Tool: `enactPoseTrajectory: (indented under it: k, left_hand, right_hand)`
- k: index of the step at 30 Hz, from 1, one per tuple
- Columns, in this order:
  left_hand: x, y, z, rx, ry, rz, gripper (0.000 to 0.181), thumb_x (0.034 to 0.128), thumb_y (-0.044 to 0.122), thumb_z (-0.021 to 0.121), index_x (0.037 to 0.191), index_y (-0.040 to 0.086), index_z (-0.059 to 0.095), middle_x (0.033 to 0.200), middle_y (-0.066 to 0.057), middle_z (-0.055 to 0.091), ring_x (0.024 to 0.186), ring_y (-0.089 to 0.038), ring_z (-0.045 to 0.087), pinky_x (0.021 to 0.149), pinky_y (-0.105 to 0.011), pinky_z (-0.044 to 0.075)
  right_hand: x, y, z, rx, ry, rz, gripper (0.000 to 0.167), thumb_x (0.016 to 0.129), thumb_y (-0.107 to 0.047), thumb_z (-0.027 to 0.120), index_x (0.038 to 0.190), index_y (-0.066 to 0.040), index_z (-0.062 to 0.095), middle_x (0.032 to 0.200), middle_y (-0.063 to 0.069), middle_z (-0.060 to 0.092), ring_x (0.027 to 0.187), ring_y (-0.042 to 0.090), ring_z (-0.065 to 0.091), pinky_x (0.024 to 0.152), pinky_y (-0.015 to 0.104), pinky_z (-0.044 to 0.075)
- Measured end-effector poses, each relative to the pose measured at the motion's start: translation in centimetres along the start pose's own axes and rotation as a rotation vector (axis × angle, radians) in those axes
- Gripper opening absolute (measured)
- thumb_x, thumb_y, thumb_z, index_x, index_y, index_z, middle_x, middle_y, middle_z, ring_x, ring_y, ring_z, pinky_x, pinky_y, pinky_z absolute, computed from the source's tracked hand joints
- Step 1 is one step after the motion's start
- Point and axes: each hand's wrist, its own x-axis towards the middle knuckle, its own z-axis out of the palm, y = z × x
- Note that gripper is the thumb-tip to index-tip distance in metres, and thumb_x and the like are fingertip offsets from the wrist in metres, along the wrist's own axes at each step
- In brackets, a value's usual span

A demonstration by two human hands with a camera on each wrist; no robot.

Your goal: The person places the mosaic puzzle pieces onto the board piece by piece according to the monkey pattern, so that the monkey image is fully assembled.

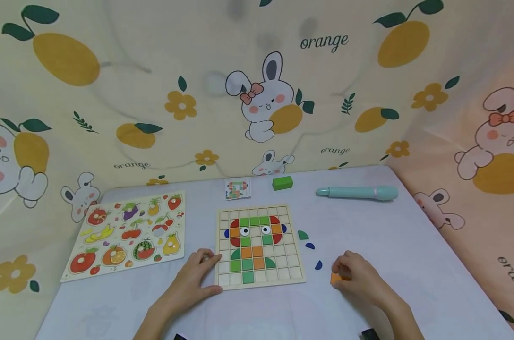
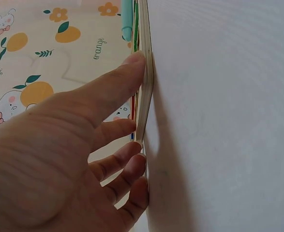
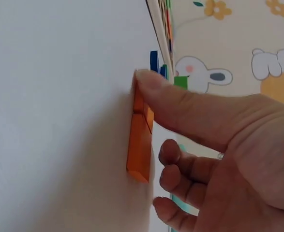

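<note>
A square wooden grid board point(image 1: 282, 274) holds coloured pieces laid out as a figure with two round eyes. My left hand point(image 1: 191, 283) rests against its left edge, thumb point(image 2: 125, 79) near the lower corner and a finger farther up. To the right of the board my right hand point(image 1: 361, 278) pinches at orange blocks point(image 3: 140, 145) on the table. Two orange blocks show end to end in the right wrist view; the thumb point(image 3: 154, 82) touches the farther one, and the index finger is hidden behind it.
Two blue half-round pieces point(image 1: 318, 265) and a green quarter-round piece point(image 1: 303, 235) lie between board and right hand. Behind the board are a small picture card point(image 1: 237, 189), a green block point(image 1: 282, 183) and a teal pen-shaped object point(image 1: 356, 192). A fruit puzzle board point(image 1: 129, 236) lies left.
</note>
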Motion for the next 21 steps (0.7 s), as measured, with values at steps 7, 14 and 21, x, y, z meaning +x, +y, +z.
enactPoseTrajectory:
  k: [7, 14, 21]
  left_hand:
    - [0.1, 0.0, 0.0, 0.003, 0.0, -0.004, 0.078, 0.0775, 0.044, 0.083, 0.142, 0.01, 0.056, 0.132, 0.002, 0.046, 0.111, -0.015, 0.041, 0.094, -0.043, 0.047]
    - [0.1, 0.1, 0.1, 0.004, 0.0, -0.014, 0.079, 0.0772, 0.046, 0.083, 0.143, 0.011, 0.056, 0.133, 0.002, 0.046, 0.111, -0.015, 0.041, 0.094, -0.043, 0.047]
    - [0.1, 0.0, 0.3, 0.013, 0.011, -0.01, 0.079, 0.0768, 0.047, 0.083, 0.143, 0.012, 0.056, 0.134, 0.004, 0.045, 0.111, -0.013, 0.041, 0.094, -0.042, 0.047]
  right_hand:
    - [0.1, -0.7, 0.5, 0.0, 0.034, 0.03, 0.027, 0.071, -0.009, 0.089, 0.082, -0.018, 0.065, 0.084, -0.008, 0.055, 0.082, 0.013, 0.048, 0.074, 0.031, 0.045]
    - [1.6, -2.8, 1.7, 0.292, -0.045, -0.078, 0.01, 0.085, -0.005, 0.076, 0.091, -0.009, 0.069, 0.086, -0.003, 0.065, 0.077, 0.012, 0.056, 0.069, 0.024, 0.05]
    - [3.9, -6.8, 5.4, 0.448, -0.12, -0.155, 0.014, 0.091, 0.0, 0.069, 0.104, -0.005, 0.072, 0.099, 0.001, 0.067, 0.085, 0.019, 0.057, 0.074, 0.024, 0.05]
